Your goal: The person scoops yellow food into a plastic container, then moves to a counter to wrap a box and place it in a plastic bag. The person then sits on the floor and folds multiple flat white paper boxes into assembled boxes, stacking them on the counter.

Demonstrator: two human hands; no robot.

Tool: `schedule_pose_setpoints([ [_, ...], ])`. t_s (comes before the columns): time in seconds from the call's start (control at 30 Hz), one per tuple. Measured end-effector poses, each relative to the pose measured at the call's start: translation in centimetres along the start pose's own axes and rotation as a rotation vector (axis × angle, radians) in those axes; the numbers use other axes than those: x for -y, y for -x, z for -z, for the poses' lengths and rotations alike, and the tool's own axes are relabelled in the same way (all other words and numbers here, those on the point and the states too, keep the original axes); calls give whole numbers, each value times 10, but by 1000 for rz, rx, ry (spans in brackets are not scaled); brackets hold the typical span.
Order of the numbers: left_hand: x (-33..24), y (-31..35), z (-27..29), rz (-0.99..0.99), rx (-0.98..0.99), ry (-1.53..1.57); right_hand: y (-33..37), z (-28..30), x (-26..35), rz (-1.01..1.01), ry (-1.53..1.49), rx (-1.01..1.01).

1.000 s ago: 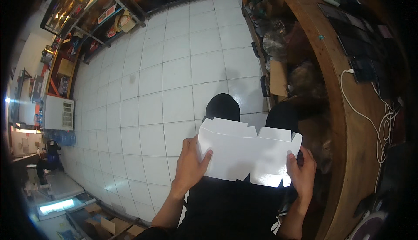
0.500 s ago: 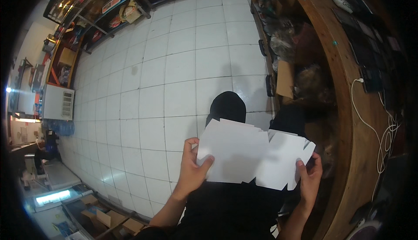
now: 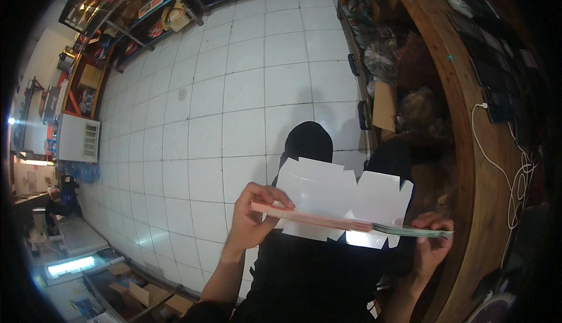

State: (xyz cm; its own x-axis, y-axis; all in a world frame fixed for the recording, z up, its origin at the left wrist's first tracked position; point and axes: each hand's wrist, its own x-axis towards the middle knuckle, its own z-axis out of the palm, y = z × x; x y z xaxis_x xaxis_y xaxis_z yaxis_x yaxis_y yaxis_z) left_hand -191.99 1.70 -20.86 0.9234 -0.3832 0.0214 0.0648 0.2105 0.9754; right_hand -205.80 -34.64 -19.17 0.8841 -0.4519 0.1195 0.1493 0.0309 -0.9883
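A thin stack of flat die-cut card sheets point(image 3: 316, 220) is held nearly edge-on above my lap, its edge pink on the left and green on the right. My left hand point(image 3: 252, 217) pinches the pink end, fingers over the top and thumb below. At the green end, my right hand point(image 3: 432, 238) closes its fingers round the edge. Beneath the stack, a white die-cut card sheet point(image 3: 319, 185) with notched flaps rests across my black-clad thighs. Part of that sheet is hidden behind the stack.
To my right runs a wooden table point(image 3: 453, 89) with a white cable point(image 3: 486, 153) on top and plastic bags point(image 3: 380, 56) below. White floor tiles point(image 3: 234, 130) spread ahead and left. Open cardboard boxes point(image 3: 140, 294) stand at lower left, shelves point(image 3: 140, 18) at far left.
The card stack has tipped from lying white face up to nearly edge-on, baring its pink and green edge. A white sheet on my lap now shows behind it. My right hand shifted rightward.
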Motion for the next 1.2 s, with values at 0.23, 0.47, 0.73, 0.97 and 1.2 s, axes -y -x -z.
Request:
schedule_pose_setpoints([
  [0.23,23,-1,-3,5,-14,-45,0,-6,-10,-145,16,38],
  [0.47,7,-6,-11,138,-98,-204,2,12,-11,-297,248,-77],
  [0.73,0,-60,12,320,109,-543,-37,17,-40,-418,185,78],
  [0.97,-1,-128,10,196,627,-996,-58,12,-38,-434,287,130],
  [1.2,16,-141,14,182,739,-951,-66,7,-37,-449,664,82],
])
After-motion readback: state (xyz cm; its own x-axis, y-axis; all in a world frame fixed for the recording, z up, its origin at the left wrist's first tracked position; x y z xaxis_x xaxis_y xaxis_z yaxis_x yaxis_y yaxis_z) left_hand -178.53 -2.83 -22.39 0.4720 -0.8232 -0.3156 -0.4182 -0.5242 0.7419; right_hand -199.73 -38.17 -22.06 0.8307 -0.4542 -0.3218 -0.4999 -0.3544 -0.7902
